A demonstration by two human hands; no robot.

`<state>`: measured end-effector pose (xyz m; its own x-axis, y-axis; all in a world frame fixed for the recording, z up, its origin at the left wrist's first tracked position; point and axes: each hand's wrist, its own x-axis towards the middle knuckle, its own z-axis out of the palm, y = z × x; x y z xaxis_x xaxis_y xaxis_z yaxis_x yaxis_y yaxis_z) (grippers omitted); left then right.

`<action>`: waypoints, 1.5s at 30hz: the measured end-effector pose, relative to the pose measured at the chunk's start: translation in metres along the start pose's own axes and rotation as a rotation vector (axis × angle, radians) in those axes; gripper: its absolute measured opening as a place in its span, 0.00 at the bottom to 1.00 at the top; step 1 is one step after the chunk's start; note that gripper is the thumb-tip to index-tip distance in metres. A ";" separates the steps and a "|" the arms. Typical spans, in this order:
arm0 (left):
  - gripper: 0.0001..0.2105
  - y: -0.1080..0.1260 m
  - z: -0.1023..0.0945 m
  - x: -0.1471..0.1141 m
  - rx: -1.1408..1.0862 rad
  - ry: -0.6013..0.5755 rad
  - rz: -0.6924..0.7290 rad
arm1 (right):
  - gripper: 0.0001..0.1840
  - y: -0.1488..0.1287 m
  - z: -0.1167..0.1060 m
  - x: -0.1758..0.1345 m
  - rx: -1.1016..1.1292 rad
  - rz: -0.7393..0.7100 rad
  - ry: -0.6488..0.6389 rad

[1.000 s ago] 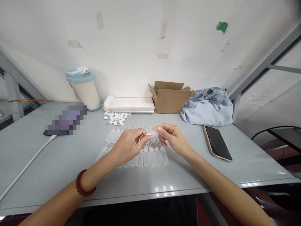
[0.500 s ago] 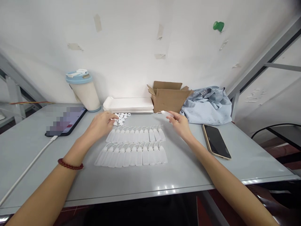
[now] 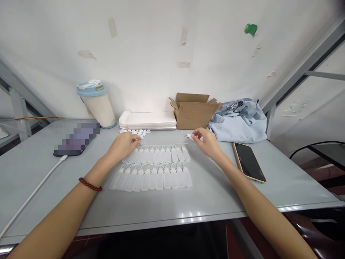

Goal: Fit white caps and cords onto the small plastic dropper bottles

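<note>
The table (image 3: 215,201) carries two rows of small bottles. The right hand (image 3: 207,142) is closed in a pinch on the held bottle (image 3: 189,137), above the table, right of the back row; the fingers hide most of it. The left hand (image 3: 122,145) is at the heap of caps, fingers bent; whether it grips a cap cannot be determined. Judged progress: the front row (image 3: 152,180) and back row (image 3: 161,156) are laid out; the held bottle is outside the rows, and the caps (image 3: 139,132) remain loose. The total outstanding is not shown.

Count, in descending size: one table; one cardboard box (image 3: 196,115); one tumbler (image 3: 98,108); two phones (image 3: 249,162); about eleven front-row bottles; about ten visible back-row bottles, the left end partly covered; one held bottle; several caps, overlapping and partly hidden, exact number indeterminable.
</note>
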<state>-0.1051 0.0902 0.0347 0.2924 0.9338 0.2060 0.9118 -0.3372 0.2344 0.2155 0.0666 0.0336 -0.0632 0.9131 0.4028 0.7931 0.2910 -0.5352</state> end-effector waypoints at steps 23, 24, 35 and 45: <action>0.20 -0.001 0.001 0.004 -0.002 0.036 -0.119 | 0.14 -0.016 0.004 -0.011 -0.160 0.089 -0.427; 0.20 0.001 -0.001 0.004 -0.006 0.050 -0.130 | 0.14 -0.016 0.004 -0.011 -0.160 0.093 -0.419; 0.14 0.062 -0.026 -0.024 -0.667 -0.081 -0.118 | 0.11 -0.031 0.002 -0.015 0.288 0.023 -0.243; 0.11 0.084 -0.027 -0.034 -0.954 -0.271 -0.027 | 0.13 -0.066 0.000 -0.036 0.902 0.125 -0.565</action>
<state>-0.0464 0.0266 0.0728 0.4394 0.8983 -0.0073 0.3400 -0.1587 0.9269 0.1658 0.0144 0.0546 -0.4671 0.8837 0.0286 0.0876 0.0785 -0.9931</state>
